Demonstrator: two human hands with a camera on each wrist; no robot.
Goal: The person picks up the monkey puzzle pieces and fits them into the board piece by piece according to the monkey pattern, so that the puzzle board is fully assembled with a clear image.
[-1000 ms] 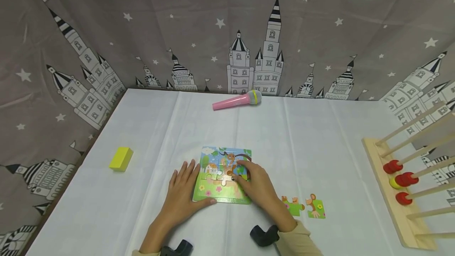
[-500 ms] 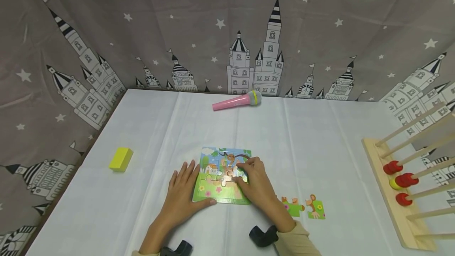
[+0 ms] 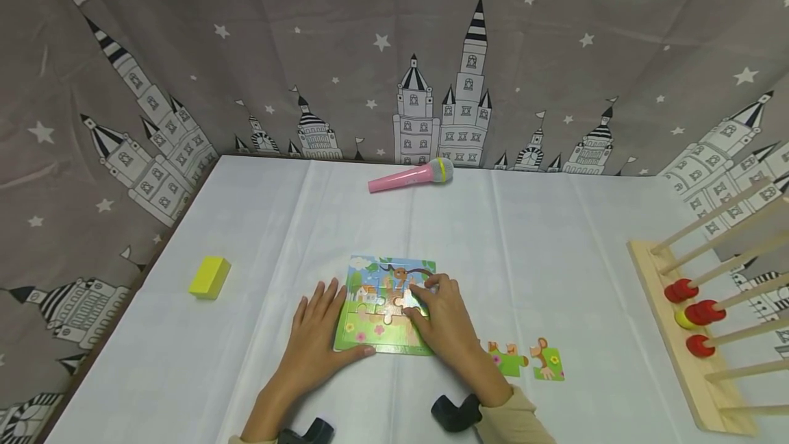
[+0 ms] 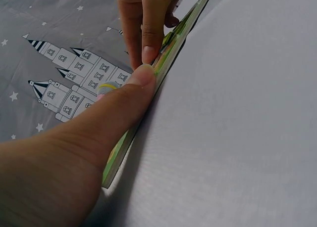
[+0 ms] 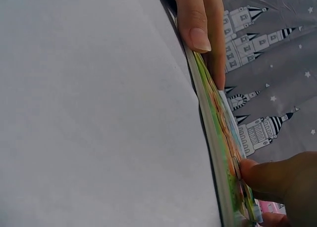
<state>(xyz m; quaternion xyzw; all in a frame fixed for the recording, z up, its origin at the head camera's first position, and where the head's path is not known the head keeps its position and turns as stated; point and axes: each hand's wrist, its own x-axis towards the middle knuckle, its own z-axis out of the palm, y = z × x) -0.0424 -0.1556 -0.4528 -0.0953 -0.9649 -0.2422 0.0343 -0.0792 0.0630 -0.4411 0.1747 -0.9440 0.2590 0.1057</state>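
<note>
A jigsaw puzzle with a monkey, a house and flowers lies in its green-edged board on the white table. My left hand rests with spread fingers along the board's left side, its thumb on the near edge. With thumb and index finger, my right hand pinches a puzzle piece at the board's right side. In the right wrist view, a piece under the right thumb stands slightly proud of the board. The right fingers hide part of the picture.
Two loose puzzle pieces, one near the right forearm and another beside it, lie on the table. A yellow block is at left, a pink toy microphone at the back. A wooden bead rack stands at right.
The right hand's fingers have shifted very slightly to the right with the piece, which now catches more light. My left hand stays where it was.
</note>
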